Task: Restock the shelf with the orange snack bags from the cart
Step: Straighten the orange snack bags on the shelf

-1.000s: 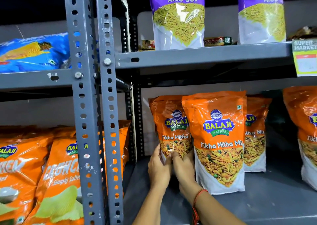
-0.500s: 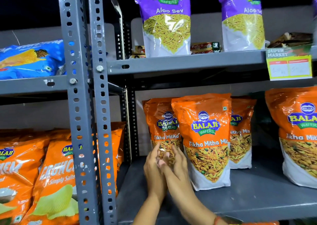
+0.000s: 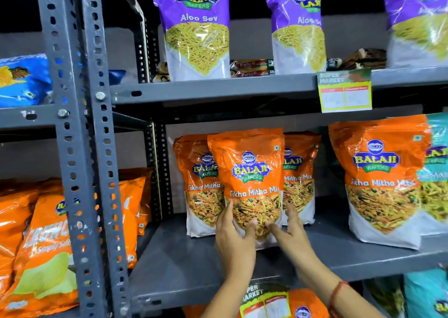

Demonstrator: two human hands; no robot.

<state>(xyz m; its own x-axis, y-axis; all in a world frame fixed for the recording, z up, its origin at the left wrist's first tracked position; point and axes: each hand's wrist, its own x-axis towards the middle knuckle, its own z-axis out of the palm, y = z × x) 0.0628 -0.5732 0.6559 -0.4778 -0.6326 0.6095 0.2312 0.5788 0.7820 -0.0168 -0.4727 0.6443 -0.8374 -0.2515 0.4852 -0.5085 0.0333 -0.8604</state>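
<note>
Grey perforated steel uprights stand at nine o'clock. Grey shelf boards span toward three. Pale back wall at twelve, dim above.

Front mix bag stands on middle shelf, before two rear bags; left hand grips its left edge, right hand its right edge; another bag stands farther right.

The front snack bag is orange with a white base and a blue-and-yellow logo. The upper bags are purple and white. The shelf is grey; the price tag yellow, green-topped.
</note>
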